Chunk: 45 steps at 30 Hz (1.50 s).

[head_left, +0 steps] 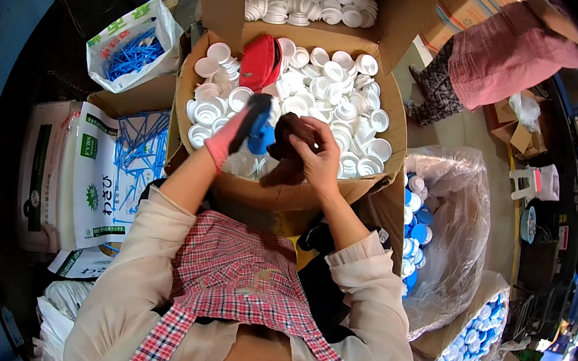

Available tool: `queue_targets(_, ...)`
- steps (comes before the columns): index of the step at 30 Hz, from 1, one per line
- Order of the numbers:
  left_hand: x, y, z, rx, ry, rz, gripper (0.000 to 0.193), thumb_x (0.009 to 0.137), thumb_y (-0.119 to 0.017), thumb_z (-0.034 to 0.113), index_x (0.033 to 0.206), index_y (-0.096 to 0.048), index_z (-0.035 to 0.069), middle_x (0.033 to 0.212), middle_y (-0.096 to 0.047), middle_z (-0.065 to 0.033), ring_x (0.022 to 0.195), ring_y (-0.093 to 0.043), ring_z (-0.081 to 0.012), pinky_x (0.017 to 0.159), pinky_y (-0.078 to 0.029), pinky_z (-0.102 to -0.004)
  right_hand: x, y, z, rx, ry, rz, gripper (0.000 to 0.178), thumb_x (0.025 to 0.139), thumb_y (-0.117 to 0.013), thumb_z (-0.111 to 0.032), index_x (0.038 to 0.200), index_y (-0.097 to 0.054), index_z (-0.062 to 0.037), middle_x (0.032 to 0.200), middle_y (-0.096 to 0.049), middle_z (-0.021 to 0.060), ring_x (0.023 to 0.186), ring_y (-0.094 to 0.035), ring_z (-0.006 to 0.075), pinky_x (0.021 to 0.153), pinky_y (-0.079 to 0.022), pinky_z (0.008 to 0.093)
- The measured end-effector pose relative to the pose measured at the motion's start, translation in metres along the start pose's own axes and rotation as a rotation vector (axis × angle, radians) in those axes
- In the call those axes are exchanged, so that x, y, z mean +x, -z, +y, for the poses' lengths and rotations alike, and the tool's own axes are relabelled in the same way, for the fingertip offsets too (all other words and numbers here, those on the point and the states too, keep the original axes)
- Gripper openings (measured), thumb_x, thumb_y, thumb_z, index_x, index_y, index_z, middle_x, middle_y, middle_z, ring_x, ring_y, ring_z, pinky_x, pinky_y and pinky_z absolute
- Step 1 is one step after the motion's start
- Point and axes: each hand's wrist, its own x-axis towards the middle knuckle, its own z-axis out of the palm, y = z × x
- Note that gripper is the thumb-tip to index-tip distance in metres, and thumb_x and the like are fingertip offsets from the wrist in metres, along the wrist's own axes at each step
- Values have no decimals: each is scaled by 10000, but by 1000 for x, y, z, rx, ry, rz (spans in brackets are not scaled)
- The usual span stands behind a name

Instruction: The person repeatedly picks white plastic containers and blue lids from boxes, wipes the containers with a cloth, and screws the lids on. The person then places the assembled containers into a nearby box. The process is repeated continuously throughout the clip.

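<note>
My left hand [245,128] wears a work glove, pink at the wrist and dark toward the fingers. Its fingers point away from me, stretched out, and a blue patch [261,139] beside them may be the glove's thumb. My right hand [319,157] is bare and pinches a limp, dark brown glove [291,141], partly hidden by its fingers. Both hands hover close together over the near edge of a cardboard box [258,193] full of white plastic lids [298,102]. On those lids lies a red zippered pouch [260,63].
Behind is another box of white lids [311,1]. At left, a white bag [167,25] and a carton [107,102] hold blue plastic strips [142,141]. Clear-lined containers of blue and white caps [416,229] stand at right. A person in pink [513,56] stands back right.
</note>
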Motion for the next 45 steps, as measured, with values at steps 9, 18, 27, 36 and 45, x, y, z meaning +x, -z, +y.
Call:
queue_targets(9,16,-5,-3,1263,-808,-187,284,883,-591,197,1111,-551,32,984,-615,-50,921,-592,-163,830,-470,-293,-5,-3,4,-644,392,-457,336,634,-604,142,905,-664,-48,948,-544,78,923,-588,254,787,-492,336)
queue_targets(18,-19,-17,28,216,-522,32,358,994,-387,272,1234,-505,34,1156,-570,-114,1028,-587,-217,889,-483,-357,6,-7,30,-653,85,-566,402,700,-597,39,1085,-622,-75,1074,-558,138,1020,-559,297,882,-464,361)
queue_targets(27,-4,11,33,-743,-60,-364,779,931,-278,639,1338,-375,-18,1290,-506,-233,1143,-544,-396,800,-524,-457,64,105,107,-1475,-274,-140,412,751,-705,-198,1095,-569,-15,1004,-618,244,938,-609,402,812,-489,458)
queue_targets(36,1,10,43,-972,-69,-581,789,929,-309,628,1409,-265,3,1339,-440,-271,1152,-525,-411,750,-558,-500,68,104,137,-1575,-581,-111,681,700,-748,-365,1201,-445,-19,1024,-633,247,968,-607,407,866,-487,459)
queue_targets(45,0,-2,45,-951,-3,-533,762,912,-326,645,1390,-340,51,1339,-450,-258,1175,-508,-434,765,-552,-500,80,70,6,-26,-356,-149,438,831,-673,-138,1226,-494,-69,1163,-529,143,1005,-581,269,794,-538,432)
